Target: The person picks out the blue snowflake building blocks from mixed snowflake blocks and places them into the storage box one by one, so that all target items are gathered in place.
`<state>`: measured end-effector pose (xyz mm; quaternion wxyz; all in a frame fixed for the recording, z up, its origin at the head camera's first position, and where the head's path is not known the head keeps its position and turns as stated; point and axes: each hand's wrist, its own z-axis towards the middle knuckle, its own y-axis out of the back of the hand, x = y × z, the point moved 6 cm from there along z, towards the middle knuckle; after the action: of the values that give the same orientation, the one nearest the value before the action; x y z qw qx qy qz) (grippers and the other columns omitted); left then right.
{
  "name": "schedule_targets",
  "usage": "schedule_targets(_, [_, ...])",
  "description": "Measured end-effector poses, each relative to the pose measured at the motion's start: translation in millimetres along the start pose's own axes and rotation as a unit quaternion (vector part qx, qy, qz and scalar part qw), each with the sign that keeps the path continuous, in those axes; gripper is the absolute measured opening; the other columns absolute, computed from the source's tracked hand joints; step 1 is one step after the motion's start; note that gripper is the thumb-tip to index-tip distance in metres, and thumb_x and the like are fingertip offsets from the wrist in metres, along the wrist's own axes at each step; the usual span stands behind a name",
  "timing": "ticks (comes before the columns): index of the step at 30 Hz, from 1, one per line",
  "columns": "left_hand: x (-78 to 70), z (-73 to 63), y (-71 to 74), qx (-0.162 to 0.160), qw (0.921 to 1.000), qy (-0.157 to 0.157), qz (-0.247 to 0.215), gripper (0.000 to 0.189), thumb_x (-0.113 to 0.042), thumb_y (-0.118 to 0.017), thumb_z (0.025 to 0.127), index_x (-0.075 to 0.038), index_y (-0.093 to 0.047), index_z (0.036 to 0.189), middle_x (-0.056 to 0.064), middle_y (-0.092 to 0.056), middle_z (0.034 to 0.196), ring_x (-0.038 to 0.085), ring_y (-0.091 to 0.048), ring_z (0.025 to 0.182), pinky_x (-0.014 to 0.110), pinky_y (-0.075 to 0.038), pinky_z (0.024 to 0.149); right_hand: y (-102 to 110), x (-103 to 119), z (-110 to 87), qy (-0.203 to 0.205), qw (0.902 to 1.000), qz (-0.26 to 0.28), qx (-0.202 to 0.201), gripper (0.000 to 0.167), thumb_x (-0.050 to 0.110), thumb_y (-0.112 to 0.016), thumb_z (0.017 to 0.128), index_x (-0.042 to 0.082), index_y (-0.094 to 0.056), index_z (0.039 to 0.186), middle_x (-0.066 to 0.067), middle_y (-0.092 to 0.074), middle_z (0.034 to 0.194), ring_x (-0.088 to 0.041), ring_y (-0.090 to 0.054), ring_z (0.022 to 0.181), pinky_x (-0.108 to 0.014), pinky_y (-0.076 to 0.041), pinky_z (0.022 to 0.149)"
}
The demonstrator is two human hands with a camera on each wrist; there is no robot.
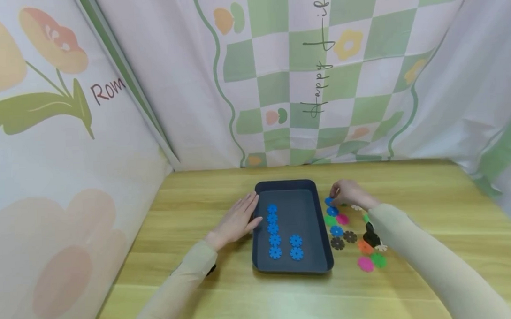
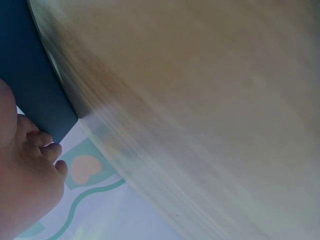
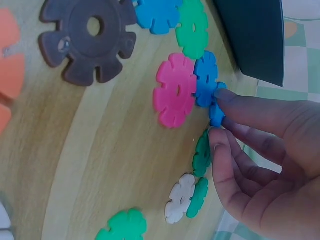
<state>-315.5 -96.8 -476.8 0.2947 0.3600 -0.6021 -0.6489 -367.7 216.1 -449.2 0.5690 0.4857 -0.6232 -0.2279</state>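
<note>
My left hand (image 1: 236, 220) rests along the left rim of a dark rectangular tray (image 1: 304, 214), fingers extended. In the left wrist view, its fingers lie at the wall of the tray (image 2: 37, 65). Inside, several blue notched plastic discs (image 1: 273, 229) form a column on the left, with two more blue discs (image 1: 296, 247) at lower right. Right of the tray, my right hand (image 1: 351, 193) pinches a small blue notched disc (image 3: 216, 114) between thumb and fingertips, close over the table. Another blue disc (image 3: 205, 79) and a pink disc (image 3: 175, 91) lie beside it.
More notched discs are scattered right of the tray: a brown disc (image 1: 349, 236), an orange disc (image 1: 365, 246), a green disc (image 1: 378, 260) and a pink disc (image 1: 366, 264) among them. The wooden table (image 1: 189, 204) meets a checkered curtain (image 1: 312, 82) at the back.
</note>
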Motion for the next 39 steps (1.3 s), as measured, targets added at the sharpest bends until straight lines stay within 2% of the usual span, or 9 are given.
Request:
schedule_targets(8, [-0.8, 0.0, 1.6, -0.006, 1.0, -0.005, 0.003, 0.07, -0.047, -0.034, 0.107, -0.003, -0.018, 0.158, 0.015, -0.016, 0.166, 0.032, -0.02, 0.155, 0.045, -0.024, 0.126, -1.7, 1.1, 2.9, -0.001, 1.0, -0.003, 0.009, 0.021, 0.021, -0.072, 0.089, 0.0, -0.069, 0.09, -0.011, -0.07, 0.081, -0.02, -0.06, 0.069, -0.029, -0.049, 0.061])
schedule_targets(17, [-0.8, 0.3, 1.8, -0.001, 1.0, -0.002, 0.008, 0.071, -0.05, -0.032, 0.107, -0.004, -0.016, 0.159, 0.013, -0.015, 0.167, 0.03, -0.019, 0.155, 0.044, -0.022, 0.127, -2.3, -0.4, 4.5, -0.011, 0.9995, 0.015, 0.024, 0.02, 0.019, -0.073, 0.087, 0.0, -0.066, 0.091, -0.01, -0.069, 0.084, -0.02, -0.062, 0.07, -0.035, -0.054, 0.066])
schedule_targets(24, [-0.4, -0.6, 2.0, 0.003, 0.9999, 0.001, 0.013, 0.071, -0.05, -0.031, 0.107, -0.004, -0.016, 0.159, 0.013, -0.015, 0.167, 0.029, -0.018, 0.155, 0.043, -0.022, 0.127, -0.4, -1.8, 3.6, -0.01, 0.9997, 0.017, 0.012, 0.02, 0.017, -0.074, 0.085, 0.002, -0.061, 0.087, -0.005, -0.062, 0.08, -0.017, -0.055, 0.07, -0.029, -0.048, 0.065])
schedule_targets(27, [-1.0, -0.6, 2.2, 0.003, 1.0, -0.001, 0.009, 0.07, -0.049, -0.032, 0.107, -0.004, -0.016, 0.159, 0.014, -0.015, 0.167, 0.029, -0.018, 0.155, 0.043, -0.022, 0.127, 1.8, -1.5, 0.6, -0.002, 0.9997, 0.023, 0.012, 0.017, 0.015, -0.073, 0.086, 0.003, -0.061, 0.084, -0.004, -0.061, 0.076, -0.015, -0.052, 0.067, -0.028, -0.046, 0.064])
schedule_targets(32, [-1.0, -0.7, 2.1, -0.002, 1.0, -0.002, 0.004, 0.07, -0.048, -0.033, 0.107, -0.003, -0.017, 0.158, 0.014, -0.016, 0.166, 0.03, -0.019, 0.155, 0.044, -0.023, 0.127, 7.0, 0.3, -3.2, 0.016, 0.9996, 0.022, 0.011, 0.014, 0.011, -0.068, 0.09, 0.002, -0.061, 0.082, -0.006, -0.063, 0.076, -0.015, -0.055, 0.067, -0.028, -0.047, 0.063])
schedule_targets(39, [-1.5, -0.8, 2.5, -0.001, 1.0, -0.003, 0.001, 0.07, -0.048, -0.033, 0.107, -0.003, -0.017, 0.158, 0.014, -0.015, 0.167, 0.03, -0.018, 0.155, 0.044, -0.022, 0.127, 18.2, 12.7, -12.6, 0.054, 0.9982, -0.001, -0.026, 0.012, 0.01, -0.06, 0.092, 0.004, -0.059, 0.082, -0.004, -0.061, 0.073, -0.014, -0.052, 0.065, -0.027, -0.044, 0.061])
